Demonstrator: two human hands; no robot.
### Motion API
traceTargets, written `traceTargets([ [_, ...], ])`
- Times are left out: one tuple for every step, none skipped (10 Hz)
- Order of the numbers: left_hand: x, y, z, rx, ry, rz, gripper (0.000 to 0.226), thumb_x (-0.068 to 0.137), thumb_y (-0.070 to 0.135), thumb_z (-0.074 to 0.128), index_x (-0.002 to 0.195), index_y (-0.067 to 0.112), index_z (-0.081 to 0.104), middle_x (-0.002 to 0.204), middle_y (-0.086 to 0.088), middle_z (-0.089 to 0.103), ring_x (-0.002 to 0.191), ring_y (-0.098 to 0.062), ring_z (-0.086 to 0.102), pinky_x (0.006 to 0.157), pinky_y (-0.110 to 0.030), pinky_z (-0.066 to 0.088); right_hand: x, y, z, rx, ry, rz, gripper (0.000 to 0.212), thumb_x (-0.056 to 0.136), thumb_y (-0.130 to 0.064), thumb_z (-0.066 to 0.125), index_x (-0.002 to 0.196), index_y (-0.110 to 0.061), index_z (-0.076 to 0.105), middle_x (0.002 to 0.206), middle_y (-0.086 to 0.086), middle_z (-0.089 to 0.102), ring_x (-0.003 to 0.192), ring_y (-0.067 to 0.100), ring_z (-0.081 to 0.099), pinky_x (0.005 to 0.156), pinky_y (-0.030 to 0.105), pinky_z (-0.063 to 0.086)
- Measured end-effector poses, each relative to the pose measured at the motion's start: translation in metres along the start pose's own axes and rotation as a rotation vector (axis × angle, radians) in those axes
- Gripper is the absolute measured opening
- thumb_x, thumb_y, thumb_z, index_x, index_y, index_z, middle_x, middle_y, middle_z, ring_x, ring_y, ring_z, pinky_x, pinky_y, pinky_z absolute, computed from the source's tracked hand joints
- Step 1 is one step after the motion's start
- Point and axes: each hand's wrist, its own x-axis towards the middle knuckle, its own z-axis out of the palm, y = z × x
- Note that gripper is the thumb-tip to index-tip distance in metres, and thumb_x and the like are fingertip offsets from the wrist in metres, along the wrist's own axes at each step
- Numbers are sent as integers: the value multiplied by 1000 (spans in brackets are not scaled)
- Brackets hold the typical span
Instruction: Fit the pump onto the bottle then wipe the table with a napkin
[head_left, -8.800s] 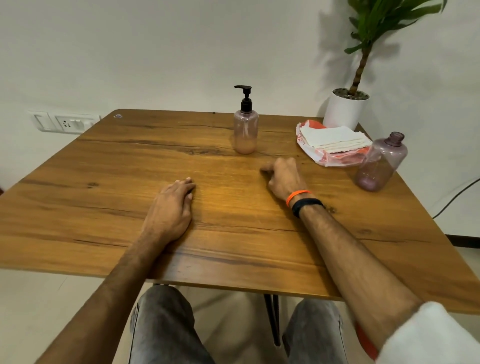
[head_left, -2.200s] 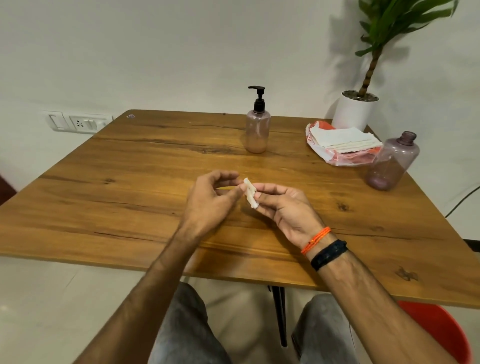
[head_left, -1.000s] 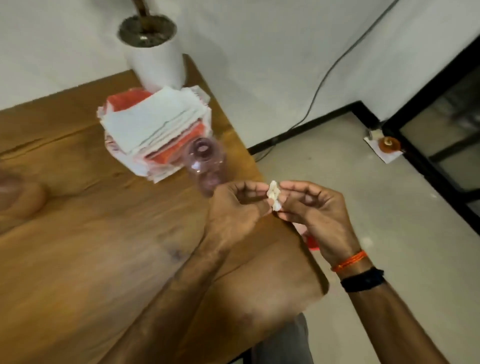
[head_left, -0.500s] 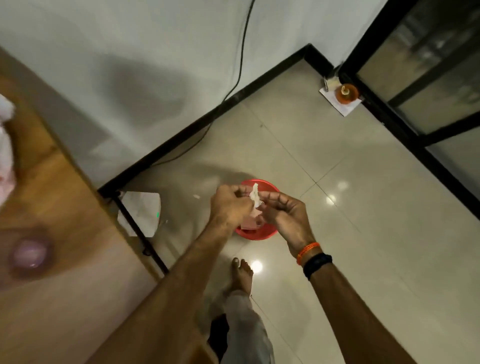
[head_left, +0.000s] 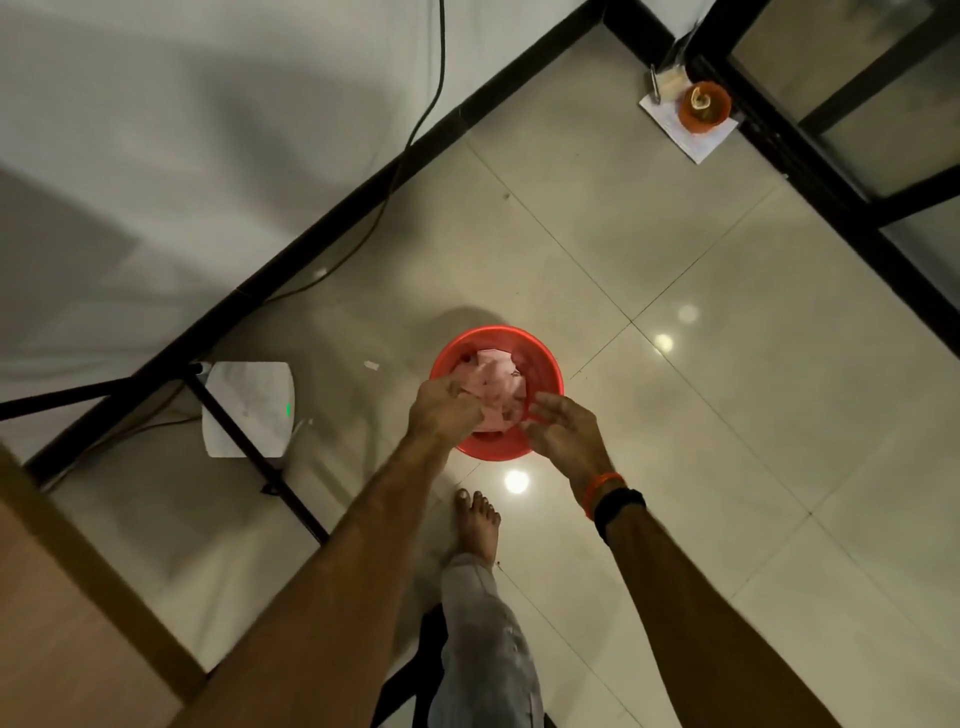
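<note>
Both hands hover over the red bin: left hand loosely curled, right hand open, neither visibly gripping. I'd drop waste squarely inside.

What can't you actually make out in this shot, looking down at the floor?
- Head view: the napkin; neither the left hand nor the right hand visibly holds it.
- Red bin: its near rim and part of the pink contents, covered by both hands.
- Table: cut off at the left edge, so no bottle or pump shows.
</note>
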Motion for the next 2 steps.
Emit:
traceTargets([
  [-19, 5, -10, -34, -14, 17, 27, 79, -1, 65, 105, 7, 68, 91, -4, 62, 89, -22, 58, 84, -33, 49, -16, -10, 3, -1, 33, -28, 35, 82, 5, 65, 112, -13, 62, 103, 0, 69, 106, 23, 63, 102, 46, 49],
  [-40, 10, -22, -132, 9, 67, 19, 80, 2, 67, 71, 17, 61, 71, 1, 58, 74, -17, 54, 73, -28, 44, -42, -26, 12, -2, 50, -85, 36, 82, 3, 67, 115, -10, 62, 116, 8, 68, 113, 24, 63, 105, 46, 46],
])
